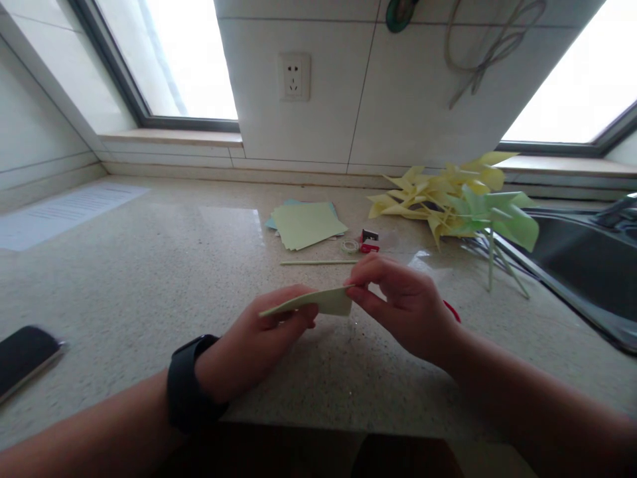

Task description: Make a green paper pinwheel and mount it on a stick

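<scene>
A person held a pale green sheet (pixel 336 303) of paper over the speckled table (pixel 149 285), nearer than a thin green stick (pixel 316 263) and a paper stack (pixel 308 224), the left hand (pixel 271 325) gripping it between thumb and fingers while the right hand (pixel 401 302) pinched its right-hand end. From where I stood, the step appeared to be bending or lining up the sheet, its tilt hiding any crease. The next move seemed to call for even edges and a firm pinch, as yellow pinwheels (pixel 421 189) lay near the sink (pixel 587 265).
</scene>
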{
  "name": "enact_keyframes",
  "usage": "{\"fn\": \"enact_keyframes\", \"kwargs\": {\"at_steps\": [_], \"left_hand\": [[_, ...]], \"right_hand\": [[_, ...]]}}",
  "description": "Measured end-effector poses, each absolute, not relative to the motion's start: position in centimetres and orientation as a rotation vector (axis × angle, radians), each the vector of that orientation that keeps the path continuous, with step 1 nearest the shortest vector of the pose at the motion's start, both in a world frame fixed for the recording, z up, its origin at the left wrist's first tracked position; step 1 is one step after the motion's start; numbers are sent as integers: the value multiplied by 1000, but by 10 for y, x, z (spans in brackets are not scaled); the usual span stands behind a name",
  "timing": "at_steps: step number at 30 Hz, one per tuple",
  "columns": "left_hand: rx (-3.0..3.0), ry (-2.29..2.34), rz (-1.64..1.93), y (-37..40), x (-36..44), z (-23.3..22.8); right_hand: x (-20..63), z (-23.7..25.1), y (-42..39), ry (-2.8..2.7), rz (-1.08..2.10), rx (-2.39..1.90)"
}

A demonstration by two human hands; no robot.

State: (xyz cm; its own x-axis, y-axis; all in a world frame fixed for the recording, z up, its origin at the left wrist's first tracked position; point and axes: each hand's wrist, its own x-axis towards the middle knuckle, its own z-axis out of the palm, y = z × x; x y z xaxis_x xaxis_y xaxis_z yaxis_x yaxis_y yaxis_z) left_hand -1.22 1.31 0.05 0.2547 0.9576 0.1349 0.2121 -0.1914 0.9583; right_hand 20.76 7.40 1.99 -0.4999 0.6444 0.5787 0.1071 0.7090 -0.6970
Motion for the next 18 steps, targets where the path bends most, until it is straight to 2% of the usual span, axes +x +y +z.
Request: {"fn": "enact_keyframes", "kwargs": {"at_steps": [3,7,11,18], "left_hand": [[1646,1177,1056,13,-15,0],[1875,1312,1278,10,-15,0],[2205,1306,1348,5,-14,3],[2276,1284,1357,0,-12,5]], "right_hand": [[215,26,77,-2069,526,-500],[219,26,80,-2217,268,-386],[215,23,77,-2298,263,-342],[208,27,68,-2247,339,-317]]}}
